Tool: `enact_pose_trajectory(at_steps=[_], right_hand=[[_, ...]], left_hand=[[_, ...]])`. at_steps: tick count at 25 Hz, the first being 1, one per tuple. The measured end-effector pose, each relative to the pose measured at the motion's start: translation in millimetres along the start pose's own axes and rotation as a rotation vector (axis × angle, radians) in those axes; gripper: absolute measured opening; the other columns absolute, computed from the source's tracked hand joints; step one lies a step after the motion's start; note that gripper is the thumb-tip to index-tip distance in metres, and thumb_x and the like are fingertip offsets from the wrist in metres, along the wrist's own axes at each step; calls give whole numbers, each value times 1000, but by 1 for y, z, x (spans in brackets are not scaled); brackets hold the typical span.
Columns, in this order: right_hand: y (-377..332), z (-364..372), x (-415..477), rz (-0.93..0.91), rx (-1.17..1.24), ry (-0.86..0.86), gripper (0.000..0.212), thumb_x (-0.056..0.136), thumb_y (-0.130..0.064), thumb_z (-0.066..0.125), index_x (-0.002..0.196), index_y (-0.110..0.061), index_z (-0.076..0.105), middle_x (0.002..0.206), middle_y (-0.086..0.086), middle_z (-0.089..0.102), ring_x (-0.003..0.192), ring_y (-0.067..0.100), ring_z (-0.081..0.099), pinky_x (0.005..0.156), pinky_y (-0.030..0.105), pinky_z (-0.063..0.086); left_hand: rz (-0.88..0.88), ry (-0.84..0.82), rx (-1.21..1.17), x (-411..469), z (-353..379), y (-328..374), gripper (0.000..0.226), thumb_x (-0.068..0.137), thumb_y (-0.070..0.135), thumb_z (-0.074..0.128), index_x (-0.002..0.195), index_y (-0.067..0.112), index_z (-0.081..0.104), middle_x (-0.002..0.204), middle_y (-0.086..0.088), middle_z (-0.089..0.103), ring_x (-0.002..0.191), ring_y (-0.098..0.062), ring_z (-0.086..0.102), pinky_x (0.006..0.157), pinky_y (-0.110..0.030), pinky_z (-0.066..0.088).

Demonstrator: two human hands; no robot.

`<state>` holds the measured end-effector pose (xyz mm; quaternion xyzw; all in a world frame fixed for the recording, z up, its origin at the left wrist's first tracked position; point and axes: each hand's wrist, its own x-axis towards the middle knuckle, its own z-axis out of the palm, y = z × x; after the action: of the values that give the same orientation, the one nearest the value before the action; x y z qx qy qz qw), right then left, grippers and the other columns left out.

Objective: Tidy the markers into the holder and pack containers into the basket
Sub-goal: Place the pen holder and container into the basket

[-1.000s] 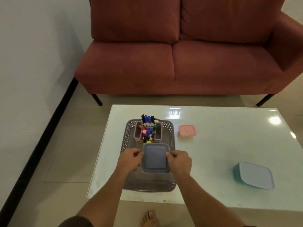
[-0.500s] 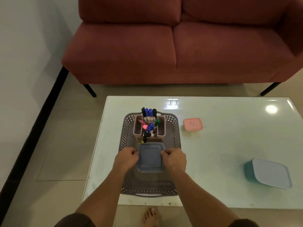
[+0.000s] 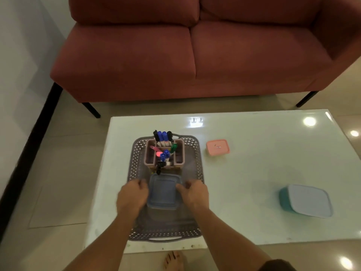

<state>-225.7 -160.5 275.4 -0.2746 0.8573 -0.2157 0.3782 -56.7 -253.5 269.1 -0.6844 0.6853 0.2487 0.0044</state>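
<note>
Since half a second ago little has shifted: both hands stay at the sides of the blue-grey container [image 3: 163, 191], though the left hand [image 3: 132, 194] now sits a touch off its left edge instead of pressed onto it. That container lies inside the grey basket [image 3: 166, 239], lid up, just in front of the pink marker holder [image 3: 179, 153], which stands at the basket's far end with markers [image 3: 162, 135] upright in it, blue and black caps uppermost. The left hand's fingers are curled, but motion blur hides whether its grip has hold of the container. The right hand [image 3: 193, 192] has curled fingers [image 3: 180, 185] over the container's right rim, its grip closed on that edge. On the table [image 3: 254, 173], a small pink container [image 3: 217, 147] sits just right of the basket, and a teal container [image 3: 306, 200] with a pale lid lies well apart, near the right side. A red sofa [image 3: 175, 55] stands beyond the table.
</note>
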Motion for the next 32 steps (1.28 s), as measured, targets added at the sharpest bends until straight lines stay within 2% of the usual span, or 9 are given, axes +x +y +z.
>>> enact_pose_trajectory(at_steps=[3, 6, 9, 12, 16, 19, 24, 28, 32], right_hand=[[4, -37, -5, -116, 20, 188, 39, 96, -46, 59, 89, -10, 74, 87, 10, 74, 83, 30, 67, 73, 36, 51], [26, -95, -3, -110, 105, 373, 41, 98, -42, 56, 76, -8, 66, 76, 11, 70, 73, 32, 63, 61, 35, 40], [61, -158, -2, 5, 119, 507, 35, 98, -35, 56, 76, -11, 64, 80, 12, 70, 80, 35, 64, 62, 33, 35], [122, -216, -2, 150, 64, 640, 27, 98, -30, 53, 93, -13, 73, 97, 12, 73, 92, 34, 68, 72, 33, 46], [206, -270, -2, 359, 4, 692, 33, 98, -27, 55, 126, -15, 67, 129, 14, 56, 117, 36, 58, 94, 45, 50], [257, -286, 3, 489, -48, 581, 44, 98, -31, 59, 135, -8, 59, 136, 18, 54, 127, 39, 52, 101, 47, 46], [289, -269, 19, 378, 91, 473, 29, 101, -24, 53, 82, -6, 66, 76, 12, 61, 87, 37, 63, 73, 35, 44], [273, -254, 11, 257, 155, 593, 30, 101, -28, 57, 93, -5, 75, 79, 11, 67, 76, 31, 60, 69, 32, 42], [208, -230, -6, 54, 232, 622, 30, 102, -30, 56, 100, -6, 75, 87, 7, 60, 78, 23, 54, 74, 29, 37]], left_hand=[[22, 390, -163, -33, -14, 29, 29, 103, 32, 40, 89, 12, 56, 90, -18, 62, 73, -40, 59, 68, -44, 48], [143, 523, -433, -68, -24, 79, 29, 103, 31, 36, 94, 7, 51, 84, -17, 59, 70, -35, 55, 63, -41, 40], [329, 370, -493, -99, -9, 141, 29, 104, 33, 38, 88, 13, 51, 76, -1, 57, 65, -22, 51, 60, -32, 35], [454, 66, -445, -132, 45, 207, 26, 102, 35, 47, 86, 17, 56, 78, -1, 64, 71, -26, 61, 61, -34, 40], [358, -290, -340, -165, 137, 273, 28, 94, 47, 55, 103, 22, 65, 101, 3, 71, 95, -24, 67, 85, -36, 53], [303, -454, -340, -175, 186, 298, 42, 90, 58, 54, 112, 23, 62, 107, 4, 69, 92, -27, 70, 85, -40, 57], [322, -491, -313, -184, 221, 313, 34, 92, 48, 57, 105, 19, 67, 99, 1, 71, 79, -28, 71, 78, -42, 59], [308, -362, -314, -181, 199, 302, 28, 95, 35, 58, 85, 12, 70, 81, -3, 70, 72, -21, 67, 71, -34, 57], [345, -141, -328, -162, 132, 264, 31, 97, 36, 50, 88, 14, 71, 86, -2, 63, 79, -19, 61, 69, -31, 46]])
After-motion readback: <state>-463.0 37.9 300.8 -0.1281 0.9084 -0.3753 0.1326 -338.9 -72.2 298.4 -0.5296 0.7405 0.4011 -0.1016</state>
